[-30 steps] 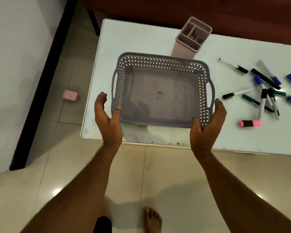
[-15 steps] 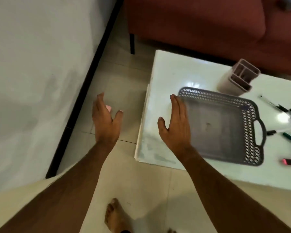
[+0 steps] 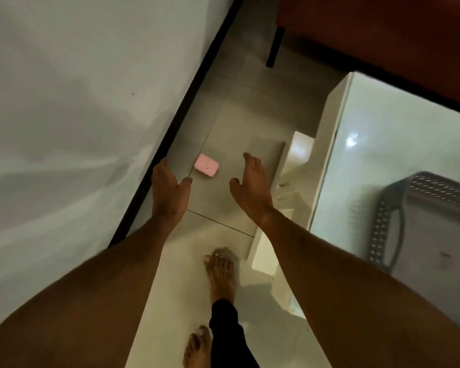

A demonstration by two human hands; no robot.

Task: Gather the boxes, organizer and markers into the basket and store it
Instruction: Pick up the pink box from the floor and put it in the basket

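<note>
A small pink box [image 3: 206,165] lies on the floor tiles between the wall and the table. My left hand [image 3: 168,192] hovers just left of and below it, fingers apart and empty. My right hand [image 3: 251,187] is held out to the right of the box, also open and empty. The grey perforated basket [image 3: 388,221] rests on the white table [image 3: 369,160] at the right edge of view, with nothing visible inside it. The organizer and markers are out of view.
A white wall with a black skirting board [image 3: 170,128] runs along the left. A dark red sofa [image 3: 383,35] with a black leg stands behind the table. My bare feet [image 3: 219,272] are on the tiled floor beside the table's corner.
Both hands let go of the basket and swung left off the table toward the floor. The view turned left and down, bringing the pink box between my hands.
</note>
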